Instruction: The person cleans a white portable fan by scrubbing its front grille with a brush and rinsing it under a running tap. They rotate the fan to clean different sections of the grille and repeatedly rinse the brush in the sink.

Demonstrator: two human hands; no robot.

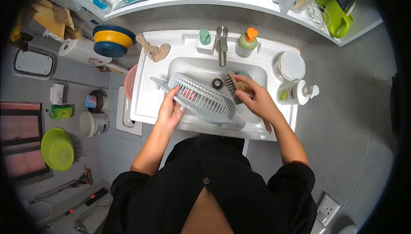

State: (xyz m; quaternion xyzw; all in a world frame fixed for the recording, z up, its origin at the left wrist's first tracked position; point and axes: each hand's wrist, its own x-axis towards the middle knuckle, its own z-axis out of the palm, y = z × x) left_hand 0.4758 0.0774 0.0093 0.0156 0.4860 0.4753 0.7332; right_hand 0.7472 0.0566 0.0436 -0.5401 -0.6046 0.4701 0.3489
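So the slatted grey cover (pixel 205 99) sits this side of the faucet (pixel 221 45), long axis slanting near-right; left hand (pixel 170 113) has fingers gripping it, right hand (pixel 260 101) clutches a brush (pixel 232 86) alongside.

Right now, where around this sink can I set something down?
The sink's left deck is bare below the beige cloth, left of the gray slatted piece. A smaller gap lies between the cloth and the green-topped bottle. The right deck is crowded by the white tub and pump bottle.

Two hands (pixel 170 113), one brush (pixel 231 86), one grille (pixel 207 100)
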